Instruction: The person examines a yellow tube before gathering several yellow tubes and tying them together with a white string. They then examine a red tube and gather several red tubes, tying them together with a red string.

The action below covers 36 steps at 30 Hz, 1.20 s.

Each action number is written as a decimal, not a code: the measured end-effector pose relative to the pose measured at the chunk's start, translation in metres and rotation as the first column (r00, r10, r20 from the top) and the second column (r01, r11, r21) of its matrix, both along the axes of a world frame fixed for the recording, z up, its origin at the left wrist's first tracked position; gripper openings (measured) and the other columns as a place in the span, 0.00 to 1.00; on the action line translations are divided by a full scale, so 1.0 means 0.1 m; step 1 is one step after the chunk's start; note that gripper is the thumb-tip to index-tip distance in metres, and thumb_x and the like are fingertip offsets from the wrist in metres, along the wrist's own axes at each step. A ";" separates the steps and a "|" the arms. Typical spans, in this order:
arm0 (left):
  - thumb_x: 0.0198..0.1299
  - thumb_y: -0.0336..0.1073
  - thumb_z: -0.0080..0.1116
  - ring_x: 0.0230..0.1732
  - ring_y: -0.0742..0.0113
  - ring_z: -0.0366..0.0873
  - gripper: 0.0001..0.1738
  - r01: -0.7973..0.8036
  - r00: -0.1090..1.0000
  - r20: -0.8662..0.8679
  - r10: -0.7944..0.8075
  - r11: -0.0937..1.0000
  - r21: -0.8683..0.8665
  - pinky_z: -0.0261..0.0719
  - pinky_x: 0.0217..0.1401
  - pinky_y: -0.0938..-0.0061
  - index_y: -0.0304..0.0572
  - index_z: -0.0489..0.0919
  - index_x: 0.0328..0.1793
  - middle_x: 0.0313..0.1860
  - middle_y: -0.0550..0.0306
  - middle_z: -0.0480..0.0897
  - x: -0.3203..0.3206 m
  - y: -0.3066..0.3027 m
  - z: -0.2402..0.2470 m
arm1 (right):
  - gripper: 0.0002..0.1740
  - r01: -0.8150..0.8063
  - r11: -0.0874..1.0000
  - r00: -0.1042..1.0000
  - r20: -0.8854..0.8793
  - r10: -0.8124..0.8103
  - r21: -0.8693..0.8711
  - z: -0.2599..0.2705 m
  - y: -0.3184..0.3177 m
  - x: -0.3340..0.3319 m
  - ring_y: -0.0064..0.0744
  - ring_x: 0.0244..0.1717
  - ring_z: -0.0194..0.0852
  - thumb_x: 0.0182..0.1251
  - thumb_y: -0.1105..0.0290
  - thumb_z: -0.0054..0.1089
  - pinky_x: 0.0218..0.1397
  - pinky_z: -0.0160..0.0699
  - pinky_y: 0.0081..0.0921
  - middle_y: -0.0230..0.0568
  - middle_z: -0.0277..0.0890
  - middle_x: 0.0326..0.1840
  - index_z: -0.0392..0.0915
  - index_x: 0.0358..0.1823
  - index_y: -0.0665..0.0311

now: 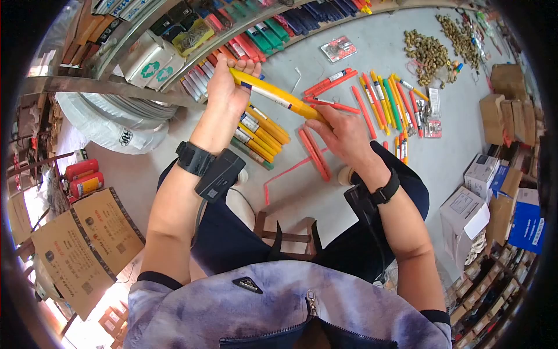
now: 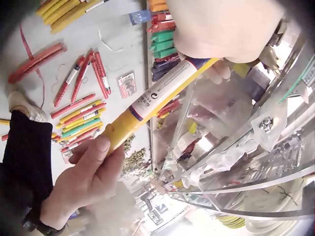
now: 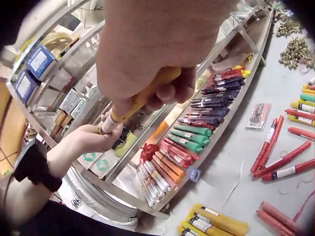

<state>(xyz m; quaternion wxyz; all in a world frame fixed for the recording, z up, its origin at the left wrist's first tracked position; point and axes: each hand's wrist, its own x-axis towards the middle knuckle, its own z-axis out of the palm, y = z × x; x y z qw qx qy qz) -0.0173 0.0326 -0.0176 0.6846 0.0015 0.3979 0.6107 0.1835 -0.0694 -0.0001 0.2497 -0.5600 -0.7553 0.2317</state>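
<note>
Hiding one end, right hand (image 1: pixel 347 135) grips the yellow tube (image 1: pixel 274 96), left hand (image 1: pixel 228 88) cupping it.

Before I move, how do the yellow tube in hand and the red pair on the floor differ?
The yellow tube is single and held up by the left hand and right hand; the red pair lies side by side on the floor. The yellow tube shows a white label; I can make out none on the red pair. Both are long.

Head view downward from above; wrist views close, all sharing floor.
</note>
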 end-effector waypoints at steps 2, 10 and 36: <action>0.63 0.46 0.40 0.30 0.62 0.72 0.18 0.011 1.000 0.004 -0.011 1.000 -0.004 0.72 0.50 0.59 0.45 0.64 0.22 0.22 0.56 0.70 0.00 0.01 -0.03 | 0.13 -0.016 1.000 1.000 -0.004 0.016 -0.022 0.00 0.02 0.01 0.43 0.20 0.72 0.54 0.59 0.56 0.21 0.68 0.33 0.42 0.71 0.17 0.71 0.31 0.62; 0.59 0.51 0.45 0.42 0.59 0.72 0.17 0.202 0.973 -0.107 -0.204 0.979 -0.028 0.64 0.54 0.58 0.44 0.69 0.34 0.36 0.53 0.76 0.05 -0.09 -0.01 | 0.12 -0.097 0.931 0.963 -0.268 -0.001 -0.351 -0.29 -0.02 -0.02 0.36 0.23 0.70 0.58 0.64 0.52 0.26 0.66 0.25 0.46 0.69 0.20 0.69 0.34 0.65; 0.54 0.31 0.42 0.39 0.72 0.69 0.18 0.219 0.932 -0.163 -0.323 0.863 -0.455 0.67 0.38 0.70 0.47 0.70 0.52 0.38 0.63 0.74 0.05 -1.11 -1.34 | 0.18 -0.148 0.744 0.988 -0.062 0.142 -0.652 -1.07 0.10 -0.66 0.39 0.30 0.71 0.53 0.60 0.57 0.34 0.67 0.27 0.47 0.71 0.30 0.72 0.39 0.67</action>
